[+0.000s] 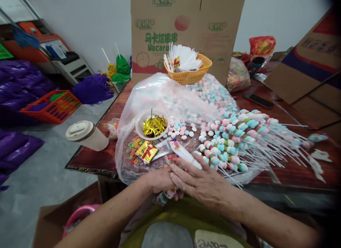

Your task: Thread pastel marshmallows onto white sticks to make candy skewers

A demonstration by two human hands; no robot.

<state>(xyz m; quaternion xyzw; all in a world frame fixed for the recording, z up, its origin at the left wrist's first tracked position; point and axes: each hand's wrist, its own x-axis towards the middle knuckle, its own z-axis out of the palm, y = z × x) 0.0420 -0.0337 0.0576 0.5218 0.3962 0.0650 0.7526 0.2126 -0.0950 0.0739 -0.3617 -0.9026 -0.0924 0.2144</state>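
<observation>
My left hand (161, 178) is closed at the table's front edge, around a small clear wrapped packet with coloured bits (165, 197). Most of that packet is hidden below the hands. My right hand (198, 178) lies across the left one, its fingers stretched out and touching the left fingers. Just beyond the fingers are clear printed plastic sleeves (183, 152) and a gold square packet (146, 151). To the right lies a pile of twisted marshmallow skewers (239, 130) with white sticks.
A white bowl (139, 129) holds gold twist ties (156, 125). Loose candies (183, 130) spill from a large clear bag (149, 91). A lidded cup (90, 136) stands at the left edge. Behind are a yellow basket (183, 77) of white sticks, a carton (157, 31) and a phone (259, 100).
</observation>
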